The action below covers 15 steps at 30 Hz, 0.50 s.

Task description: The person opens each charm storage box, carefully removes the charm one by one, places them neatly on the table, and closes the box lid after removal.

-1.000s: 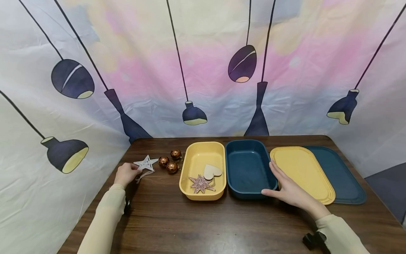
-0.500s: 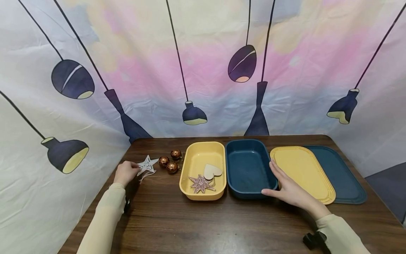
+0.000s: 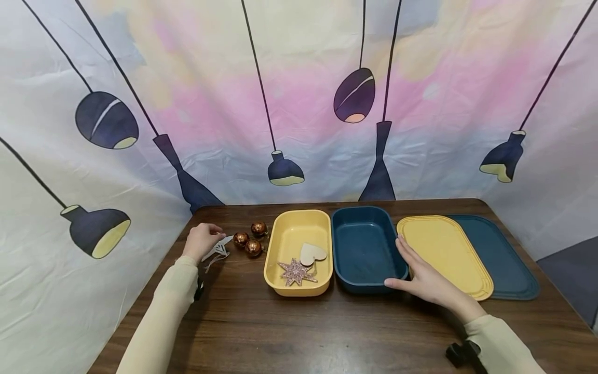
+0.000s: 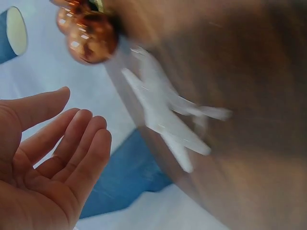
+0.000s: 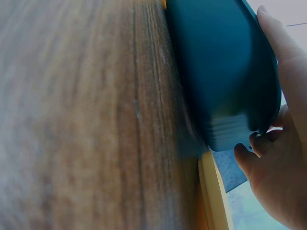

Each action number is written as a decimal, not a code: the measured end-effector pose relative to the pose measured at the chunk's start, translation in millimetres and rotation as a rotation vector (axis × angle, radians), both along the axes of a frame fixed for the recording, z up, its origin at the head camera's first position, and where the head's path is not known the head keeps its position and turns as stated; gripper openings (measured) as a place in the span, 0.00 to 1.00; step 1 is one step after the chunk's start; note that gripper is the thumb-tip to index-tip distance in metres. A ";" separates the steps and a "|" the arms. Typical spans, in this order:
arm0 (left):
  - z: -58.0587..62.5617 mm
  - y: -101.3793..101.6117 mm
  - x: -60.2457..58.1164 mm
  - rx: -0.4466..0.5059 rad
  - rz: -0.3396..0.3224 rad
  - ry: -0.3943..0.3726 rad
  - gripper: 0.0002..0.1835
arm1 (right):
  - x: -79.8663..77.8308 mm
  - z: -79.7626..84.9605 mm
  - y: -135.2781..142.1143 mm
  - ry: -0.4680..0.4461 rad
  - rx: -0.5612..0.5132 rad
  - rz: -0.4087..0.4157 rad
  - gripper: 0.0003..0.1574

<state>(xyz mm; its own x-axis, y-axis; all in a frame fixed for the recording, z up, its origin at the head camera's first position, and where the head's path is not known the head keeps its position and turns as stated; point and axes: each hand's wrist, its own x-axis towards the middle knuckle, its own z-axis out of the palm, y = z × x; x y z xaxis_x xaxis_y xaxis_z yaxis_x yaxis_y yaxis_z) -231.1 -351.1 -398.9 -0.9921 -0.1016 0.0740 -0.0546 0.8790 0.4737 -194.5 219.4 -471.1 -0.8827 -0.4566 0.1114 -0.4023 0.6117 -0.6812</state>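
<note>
My left hand (image 3: 202,241) hovers over the white openwork star ornament (image 3: 218,250) at the table's left, partly covering it in the head view. In the left wrist view nothing lies between that hand's loosely bent fingers (image 4: 96,143), and the star, with its pale string, lies apart on the wood. Several shiny copper baubles (image 3: 254,248) sit just right of the star. My right hand (image 3: 427,278) rests against the right side of the dark blue box (image 3: 366,285), thumb at its front corner, fingers extended along the wall; the right wrist view shows it beside the box too.
A yellow box (image 3: 299,291) touches the blue one's left side; inside lie a wooden heart (image 3: 312,254) and a pink glitter star (image 3: 296,272). To the right, a yellow lid (image 3: 444,254) overlaps a blue lid (image 3: 500,259). A printed cloth (image 3: 317,104) hangs behind the table.
My left hand has let go of the white star, lifted and moved right over it toward the baubles. Before that, the star shifted slightly right. My right hand stays at the blue box.
</note>
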 end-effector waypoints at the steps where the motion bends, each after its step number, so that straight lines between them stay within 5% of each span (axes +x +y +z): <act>1: 2.5 3.5 -1.9 0.010 -0.010 -0.001 0.19 | 0.1 -0.4 -0.3 -0.004 -0.003 0.001 0.68; 15: 39.4 66.2 -36.5 0.063 -0.134 0.013 0.20 | 0.3 -0.1 -0.1 0.010 0.017 -0.002 0.68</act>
